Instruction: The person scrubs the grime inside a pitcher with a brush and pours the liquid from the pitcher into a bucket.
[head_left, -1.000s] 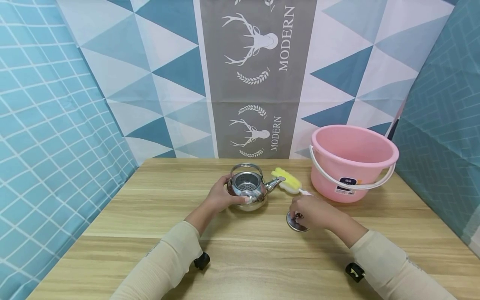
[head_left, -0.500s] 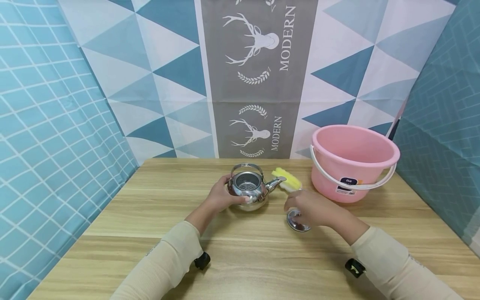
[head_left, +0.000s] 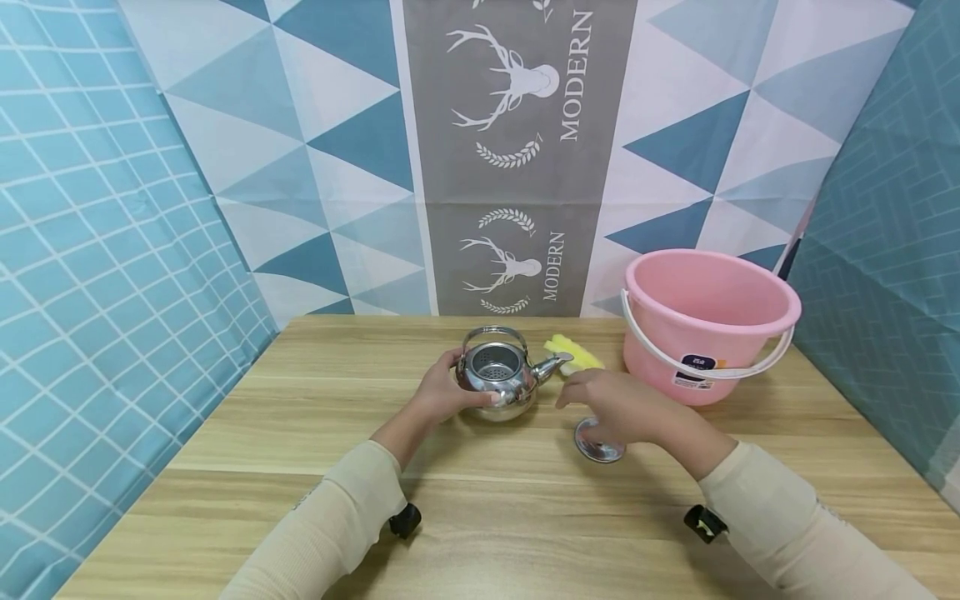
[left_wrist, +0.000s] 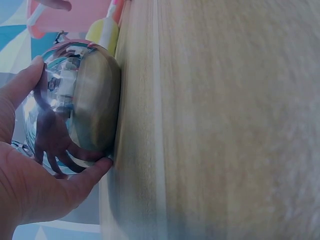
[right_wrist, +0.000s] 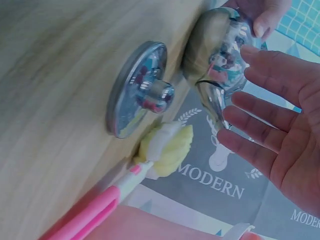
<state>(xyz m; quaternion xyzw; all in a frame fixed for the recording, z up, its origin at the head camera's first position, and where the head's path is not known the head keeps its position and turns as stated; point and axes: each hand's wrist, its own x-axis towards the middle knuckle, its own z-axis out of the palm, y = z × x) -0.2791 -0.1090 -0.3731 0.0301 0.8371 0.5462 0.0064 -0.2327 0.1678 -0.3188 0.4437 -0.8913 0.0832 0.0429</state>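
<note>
A shiny steel teapot (head_left: 500,382) stands uncovered on the table, its perforated strainer showing inside and its spout toward the right. My left hand (head_left: 448,390) holds the teapot's round body from the left, thumb across the front; in the left wrist view, thumb and fingers spread around the mirror-like side. The round steel lid (head_left: 597,442) lies on the table, knob (right_wrist: 159,95) up. Above and behind the lid is my right hand (head_left: 618,404), holding nothing. Its fingers (right_wrist: 260,125) are apart and loosely extended in the right wrist view, clear of the lid.
Behind the right hand lies a yellow sponge brush (head_left: 573,354) with a pink handle (right_wrist: 95,212), close to the spout. At the back right stands a pink bucket (head_left: 697,333) with a white handle. A patterned cloth backs the wooden table (head_left: 480,533).
My right hand has let go of the lid's knob and risen slightly up and left, fingers opening. The lid stays on the table. The left hand and teapot have not moved.
</note>
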